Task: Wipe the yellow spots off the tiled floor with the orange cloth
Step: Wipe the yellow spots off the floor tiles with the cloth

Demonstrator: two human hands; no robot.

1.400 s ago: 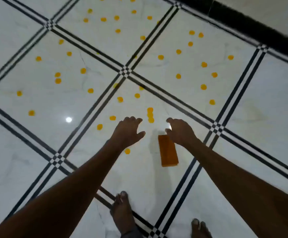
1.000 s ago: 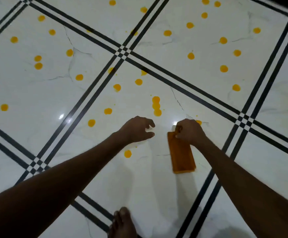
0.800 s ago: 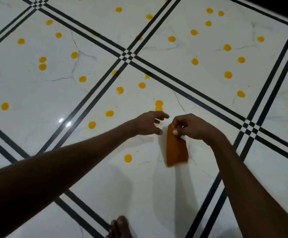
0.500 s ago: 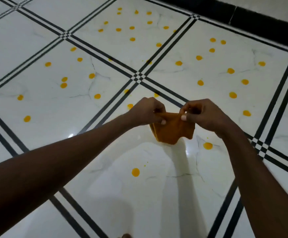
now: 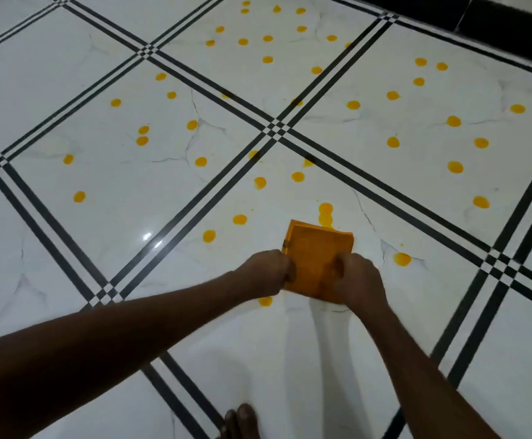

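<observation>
— What are the fingers doing?

— Both sets are curled onto the orange cloth (image 5: 317, 255). The left hand (image 5: 266, 275) grips the cloth's near left edge, and the right hand (image 5: 358, 280) grips its near right edge, knuckles toward the camera. The fingertips themselves are tucked under and cannot be made out.

— And the cloth?

— It lies spread flat on the tiled floor (image 5: 68, 248), just right of the frame's centre, folded into a rough square with a layered edge showing along its far side. Its far edge touches the bottom of a run of merged yellow drops (image 5: 325, 213).

— What sits around the hands?

— One yellow spot (image 5: 265, 301) lies just below the left hand, partly tucked under the wrist. Another spot (image 5: 402, 259) lies to the right of the cloth, near the right hand but apart from it. Two more (image 5: 209, 236) sit to the left of the cloth.

— Farther out?

— The yellow spots (image 5: 454, 167) scatter across the white marbled tiles through the upper half of the frame. Black double grout lines (image 5: 275, 128) cross diagonally, meeting in small checkered squares. A dark skirting band (image 5: 495, 20) runs along the upper right corner. Both bare forearms reach in from the lower corners, and the toes of a bare foot (image 5: 239, 421) show at the bottom edge.
</observation>
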